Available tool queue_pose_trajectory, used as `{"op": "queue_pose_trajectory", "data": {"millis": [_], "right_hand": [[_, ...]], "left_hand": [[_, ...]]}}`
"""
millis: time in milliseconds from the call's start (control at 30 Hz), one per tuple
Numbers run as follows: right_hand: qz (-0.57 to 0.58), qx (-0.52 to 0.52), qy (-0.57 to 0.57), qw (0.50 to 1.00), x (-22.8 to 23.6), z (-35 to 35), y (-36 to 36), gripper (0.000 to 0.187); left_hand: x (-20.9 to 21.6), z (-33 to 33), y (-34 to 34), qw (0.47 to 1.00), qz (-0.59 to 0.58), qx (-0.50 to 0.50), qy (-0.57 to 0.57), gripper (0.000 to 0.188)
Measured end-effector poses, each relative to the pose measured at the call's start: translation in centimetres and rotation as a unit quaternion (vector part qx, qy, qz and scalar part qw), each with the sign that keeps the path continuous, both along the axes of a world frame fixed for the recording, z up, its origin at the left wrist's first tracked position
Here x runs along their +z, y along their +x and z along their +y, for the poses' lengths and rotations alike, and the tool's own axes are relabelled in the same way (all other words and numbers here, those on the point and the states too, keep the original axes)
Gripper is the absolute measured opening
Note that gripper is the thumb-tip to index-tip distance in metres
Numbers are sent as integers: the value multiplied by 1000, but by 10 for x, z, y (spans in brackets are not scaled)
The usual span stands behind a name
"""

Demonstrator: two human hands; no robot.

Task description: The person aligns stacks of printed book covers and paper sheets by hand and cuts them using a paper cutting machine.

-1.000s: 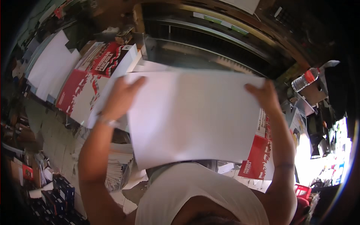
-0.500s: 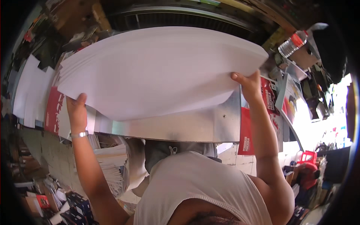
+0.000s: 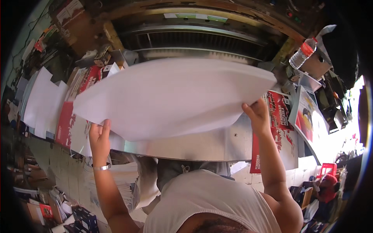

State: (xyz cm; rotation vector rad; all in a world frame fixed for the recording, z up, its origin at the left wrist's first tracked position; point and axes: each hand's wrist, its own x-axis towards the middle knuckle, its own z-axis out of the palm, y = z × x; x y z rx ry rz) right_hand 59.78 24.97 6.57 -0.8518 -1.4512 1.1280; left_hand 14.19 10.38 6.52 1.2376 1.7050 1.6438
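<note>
A thick stack of large white paper sheets (image 3: 171,99) is held up between my two hands, over a bare metal table (image 3: 186,149). At the stack's near left corner, my left hand (image 3: 100,139) grips it, thumb on top. My right hand (image 3: 257,116) pinches the right edge, thumb on the upper face and fingers mostly hidden underneath. The middle of the stack bows and its near edge curves downward. Beyond it lies the dark slotted opening of a machine (image 3: 198,40), with a metal bar across it.
Red-and-white printed sheets lie left (image 3: 64,128) and right (image 3: 272,145) of the metal surface. Farther left is a white paper pile (image 3: 44,103). A clear bottle (image 3: 303,54) with a red label stands at the far right. Below the table at left, stacked paper (image 3: 116,178) sits on the floor.
The stack has come lower and nearer in view, and its left end has shifted inward with my left hand. More of the machine's bar and slots shows behind it. Both hands keep hold.
</note>
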Motion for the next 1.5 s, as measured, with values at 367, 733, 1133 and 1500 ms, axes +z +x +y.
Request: {"op": "queue_pose_trajectory", "data": {"millis": [367,733,1133,1500], "right_hand": [[-281,-33,132,950,13,-49,43,20],[5,169,155,973,-18,-43,65,35],[-5,96,-382,919,-95,-34,41,45],[-54,-7,-87,995,-20,-49,31,35]], "left_hand": [[20,-83,6,897,-432,57,-80,45],[-21,-101,-27,922,-324,-124,-171,63],[-108,-70,18,926,-275,-52,-253,40],[-40,-49,43,998,18,-31,-60,39]]}}
